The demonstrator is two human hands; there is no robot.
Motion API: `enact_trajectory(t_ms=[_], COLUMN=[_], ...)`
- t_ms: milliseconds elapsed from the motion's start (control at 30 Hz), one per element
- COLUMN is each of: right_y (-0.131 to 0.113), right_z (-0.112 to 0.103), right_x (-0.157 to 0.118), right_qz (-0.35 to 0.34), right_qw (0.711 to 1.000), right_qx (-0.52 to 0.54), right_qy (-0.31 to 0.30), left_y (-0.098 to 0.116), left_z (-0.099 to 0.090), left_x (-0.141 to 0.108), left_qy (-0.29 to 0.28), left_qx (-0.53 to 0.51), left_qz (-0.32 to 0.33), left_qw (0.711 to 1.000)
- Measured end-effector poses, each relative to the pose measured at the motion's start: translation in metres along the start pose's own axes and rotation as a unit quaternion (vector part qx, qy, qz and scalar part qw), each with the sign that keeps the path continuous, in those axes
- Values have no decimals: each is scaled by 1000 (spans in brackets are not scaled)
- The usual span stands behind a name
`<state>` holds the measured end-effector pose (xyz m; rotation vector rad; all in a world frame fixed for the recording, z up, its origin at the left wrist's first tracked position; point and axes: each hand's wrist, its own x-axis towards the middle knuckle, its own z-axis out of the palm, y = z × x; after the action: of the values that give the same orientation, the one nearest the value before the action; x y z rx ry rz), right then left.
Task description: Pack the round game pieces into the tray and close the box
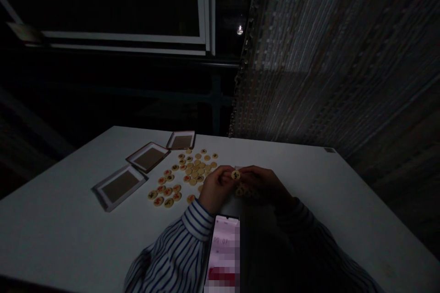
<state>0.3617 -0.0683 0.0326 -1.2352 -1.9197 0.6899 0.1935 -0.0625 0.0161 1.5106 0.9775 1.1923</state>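
Observation:
A round Chinese chess piece (235, 175) with a dark character on its face is held up between my two hands. My left hand (217, 185) grips it from the left with closed fingers. From the other side, the fingertips of my right hand (264, 184) close on its right edge; that hand is in deep shadow. Just below, a few more pieces (239, 192) lie in the shade, partly hidden. Left of my hands many loose pieces (197, 167) are scattered on the white table (62, 219), some face down, others showing red or black characters.
Three shallow open box parts, a near one (120, 185), a middle one (148, 156) and a far one (181, 140), stand left of the pieces. A lit phone (224, 242) lies between my forearms. A bead curtain (295, 55) hangs behind the table's right side.

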Motion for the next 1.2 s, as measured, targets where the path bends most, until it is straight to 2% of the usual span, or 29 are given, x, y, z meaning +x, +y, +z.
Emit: enact_trajectory(t_ms=[233, 367, 533, 800, 967, 1200], right_y=[16, 23, 21, 24, 29, 34], right_z=[-3, 0, 2, 3, 5, 6], right_x=[-4, -5, -2, 1, 0, 2], right_qz=[-6, -23, 2, 19, 2, -60], right_qw=[999, 998, 997, 997, 996, 996], right_qx=[27, 49, 71, 67, 85, -4], right_qy=[20, 20, 3, -26, -26, -59], left_y=[-3, -13, -25, -20, -23, -26], left_z=[11, 14, 13, 8, 7, 6], left_x=[6, 5, 3, 4, 5, 4], left_qy=[-2, 1, 9, 3, -1, -28], left_qx=[46, 86, 119, 44, 27, 50], left_qz=[4, 19, 29, -55, -74, -104], left_qw=[999, 996, 992, 998, 997, 993])
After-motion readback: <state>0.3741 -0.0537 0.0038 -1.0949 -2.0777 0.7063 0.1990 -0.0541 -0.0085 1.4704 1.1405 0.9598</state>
